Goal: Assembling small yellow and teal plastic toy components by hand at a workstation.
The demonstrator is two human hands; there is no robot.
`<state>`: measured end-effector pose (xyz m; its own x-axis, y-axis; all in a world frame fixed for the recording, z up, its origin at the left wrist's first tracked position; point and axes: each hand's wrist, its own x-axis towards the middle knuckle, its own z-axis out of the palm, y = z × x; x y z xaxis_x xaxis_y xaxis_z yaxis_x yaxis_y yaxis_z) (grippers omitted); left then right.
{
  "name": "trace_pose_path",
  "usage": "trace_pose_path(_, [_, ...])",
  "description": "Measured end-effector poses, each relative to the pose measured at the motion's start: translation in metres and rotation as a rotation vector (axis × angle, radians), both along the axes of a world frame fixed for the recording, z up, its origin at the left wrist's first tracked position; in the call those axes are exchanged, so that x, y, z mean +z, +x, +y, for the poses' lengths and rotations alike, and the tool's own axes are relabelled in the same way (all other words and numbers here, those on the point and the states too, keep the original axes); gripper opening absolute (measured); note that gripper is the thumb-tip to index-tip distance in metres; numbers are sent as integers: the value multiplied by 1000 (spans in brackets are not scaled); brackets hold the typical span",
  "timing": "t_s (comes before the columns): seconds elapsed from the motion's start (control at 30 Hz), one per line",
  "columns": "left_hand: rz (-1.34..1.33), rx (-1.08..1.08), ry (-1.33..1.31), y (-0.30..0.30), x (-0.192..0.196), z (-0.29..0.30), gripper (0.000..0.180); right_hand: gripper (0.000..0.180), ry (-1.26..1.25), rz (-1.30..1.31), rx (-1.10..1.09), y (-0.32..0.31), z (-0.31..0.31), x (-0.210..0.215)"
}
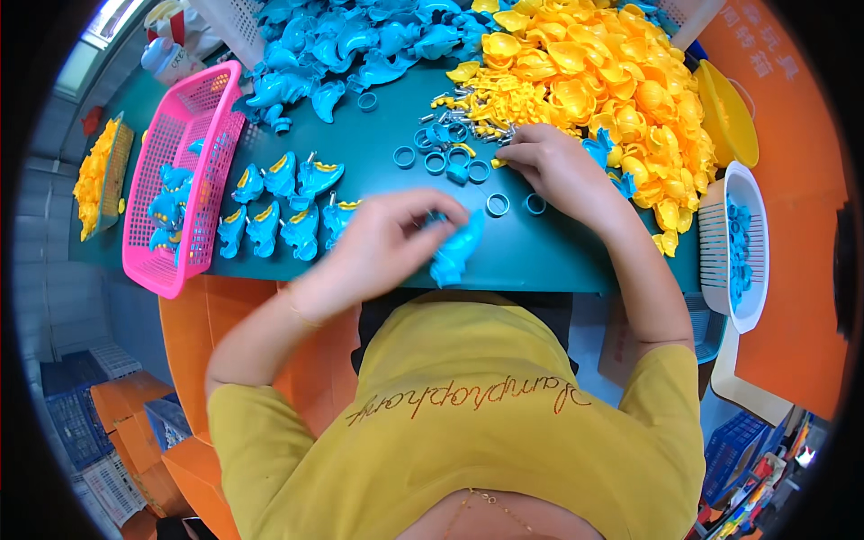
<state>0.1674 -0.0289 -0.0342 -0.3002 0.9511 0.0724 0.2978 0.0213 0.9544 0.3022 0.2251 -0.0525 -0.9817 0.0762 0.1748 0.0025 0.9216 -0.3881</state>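
Note:
My left hand (389,236), slightly blurred, grips a blue plastic shell piece (458,256) above the table's near edge. Farther right, my right hand (556,169) pinches a small yellow piece (498,164) at its fingertips. Close to those fingertips lie several blue rings (404,157) and a scatter of small metal pins (461,117). To the left of my left hand, blue shell pieces with yellow inserts (263,230) are laid out in two rows, some with a metal pin sticking out.
Blue shells (337,45) are heaped at the back, and yellow parts (585,67) at the back right. A pink basket (135,243) holding blue figures stands left, near a yellow-filled basket (115,184). At the right edge sits a white basket (759,225) of blue rings.

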Motion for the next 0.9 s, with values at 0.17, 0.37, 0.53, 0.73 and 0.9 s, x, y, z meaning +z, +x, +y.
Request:
trace_pose_path(0.17, [405,123,3,21,-26,-5,23,19,-148,102,-57,12,-12,10])
trace_pose_path(0.37, [587,327,112,44,-30,-29,53,21,-318,134,-24,55,-61,18])
trace_pose_path(0.53, [648,322,113,52,-40,-22,71,24,-172,192,-106,73,-84,-15])
trace_pose_path(0.73, [726,271,-16,44,-34,-27,74,25,-96,309,-217,69,-96,-23])
trace_pose_path(0.9, [662,216,-27,49,-35,-28,76,21,-459,317,-246,62,-96,-19])
